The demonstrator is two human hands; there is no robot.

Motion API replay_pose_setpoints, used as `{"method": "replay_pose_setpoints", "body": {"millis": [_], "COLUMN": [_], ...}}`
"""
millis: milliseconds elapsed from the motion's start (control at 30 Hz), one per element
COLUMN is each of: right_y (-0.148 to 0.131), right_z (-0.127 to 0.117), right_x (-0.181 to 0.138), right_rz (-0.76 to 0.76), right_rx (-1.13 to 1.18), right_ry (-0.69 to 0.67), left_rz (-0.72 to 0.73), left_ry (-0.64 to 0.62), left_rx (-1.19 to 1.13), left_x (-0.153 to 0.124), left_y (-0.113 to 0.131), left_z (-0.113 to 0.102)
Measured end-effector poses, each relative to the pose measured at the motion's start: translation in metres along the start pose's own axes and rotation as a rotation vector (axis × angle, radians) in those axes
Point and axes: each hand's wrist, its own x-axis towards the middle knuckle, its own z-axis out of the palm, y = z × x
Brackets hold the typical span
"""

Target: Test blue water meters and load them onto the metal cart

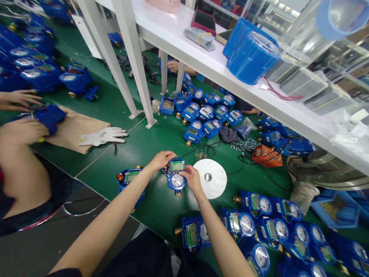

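A blue water meter [176, 181] lies on the green bench in front of me, its white dial towards me. At its far end the housing is open, and a green circuit board [177, 165] with a small display shows there. My left hand [162, 160] is closed with its fingertips at the upper left edge of the housing. On the right side, my right hand [192, 178] pinches at the board's edge, where a bit of red shows, probably wire. Its thumb reaches over the dial. Beside my left forearm sits another opened water meter [131, 177], partly hidden.
A white label roll [215, 179] lies right of my hands. Several meters [198, 115] stand behind, and more [259, 227] at right. An orange box [267, 156] has black cables around it. A white shelf [178, 42] overhangs the bench. At left, a co-worker's hands [21, 130] work beside a white glove [103, 136].
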Motion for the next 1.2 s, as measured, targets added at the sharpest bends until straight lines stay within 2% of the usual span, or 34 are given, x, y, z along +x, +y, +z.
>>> {"method": "replay_pose_setpoints", "body": {"millis": [200,433,600,667,867,1033,1200], "right_y": [0.000,0.003,0.006,0.005,0.000,-0.001,-0.002], "right_z": [-0.004,-0.004,0.003,0.004,-0.005,0.000,0.006], "right_x": [0.005,0.008,0.007,0.005,-0.003,0.002,0.009], "right_rz": [0.040,0.036,0.063,0.086,0.169,0.171,0.100], "right_rx": [0.040,0.043,0.160,0.219,0.283,0.247,0.128], "right_ry": [-0.051,0.032,0.046,0.048,-0.006,-0.021,0.066], "left_rz": [0.104,0.177,0.257,0.283,0.300,0.365,0.355], "left_ry": [0.081,0.141,0.379,0.420,0.423,0.435,0.402], "left_rx": [0.033,0.050,0.152,0.179,0.222,0.184,0.224], "left_x": [-0.023,-0.031,-0.040,-0.046,-0.058,-0.052,-0.045], "left_y": [-0.011,-0.024,-0.042,-0.049,-0.060,-0.059,-0.055], "left_z": [-0.002,-0.002,0.008,0.018,0.044,0.040,0.031]}}
